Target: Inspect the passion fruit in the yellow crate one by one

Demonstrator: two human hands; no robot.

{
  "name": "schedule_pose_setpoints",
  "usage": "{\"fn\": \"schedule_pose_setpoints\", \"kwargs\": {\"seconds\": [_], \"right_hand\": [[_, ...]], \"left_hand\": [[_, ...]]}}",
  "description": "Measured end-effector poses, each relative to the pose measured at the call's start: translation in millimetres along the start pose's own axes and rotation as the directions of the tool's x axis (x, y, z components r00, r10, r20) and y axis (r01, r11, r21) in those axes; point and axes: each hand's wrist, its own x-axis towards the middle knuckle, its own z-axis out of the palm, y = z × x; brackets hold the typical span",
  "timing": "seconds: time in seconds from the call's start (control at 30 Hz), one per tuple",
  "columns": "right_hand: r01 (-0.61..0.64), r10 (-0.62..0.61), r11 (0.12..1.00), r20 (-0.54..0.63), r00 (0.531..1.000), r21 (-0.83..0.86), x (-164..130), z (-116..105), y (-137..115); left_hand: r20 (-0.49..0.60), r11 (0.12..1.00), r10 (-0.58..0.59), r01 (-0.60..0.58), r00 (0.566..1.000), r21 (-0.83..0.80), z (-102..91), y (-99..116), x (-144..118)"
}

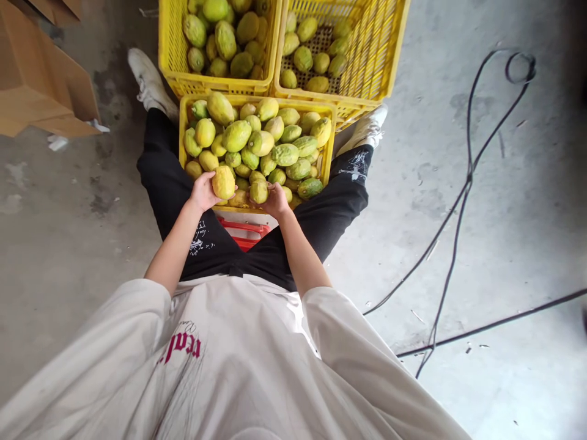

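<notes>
- Head view: shirt (220,366) lettering in red, only partly readable.
- Left hand (204,192) grips a yellow fruit (223,182); right hand (275,198) grips a greener fruit (259,191).
- Full yellow crate (183,131) between the knees; black cables (458,195) lie on the floor.

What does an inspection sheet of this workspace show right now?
Surface: bare concrete floor, stained.
Job's things: near crate heaped with yellow-green fruit; two more crates behind, left crate full, right crate partly filled.
Clutter: cardboard at the left, scraps beside it.
Hands: left hand holds a yellow fruit; right hand holds a smaller fruit.
Cables: black cables loose on the floor at the right.
Surroundings: red stool under the person.
</notes>
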Motion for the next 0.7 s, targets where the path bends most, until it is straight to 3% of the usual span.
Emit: {"fn": "schedule_pose_setpoints", "kwargs": {"seconds": [0.1,0.5,0.7], "right_hand": [[-0.019,0.019,1.000,0.000,1.000,-0.024,0.2,3.7,-0.1],[-0.054,0.045,0.966,-0.042,0.998,-0.254,10.4,-4.8,8.2],[-0.038,0.045,0.988,0.044,0.998,-0.148,-0.8,6.0,0.7]], "left_hand": [[0.042,0.999,-0.018,0.017,0.999,0.027,-0.4,-2.9,5.9],[-0.022,0.993,-0.020,0.023,1.000,0.115,-11.9,-13.1,23.4],[-0.091,0.996,-0.042,0.048,0.995,0.073,-3.3,-15.8,27.4]]}}
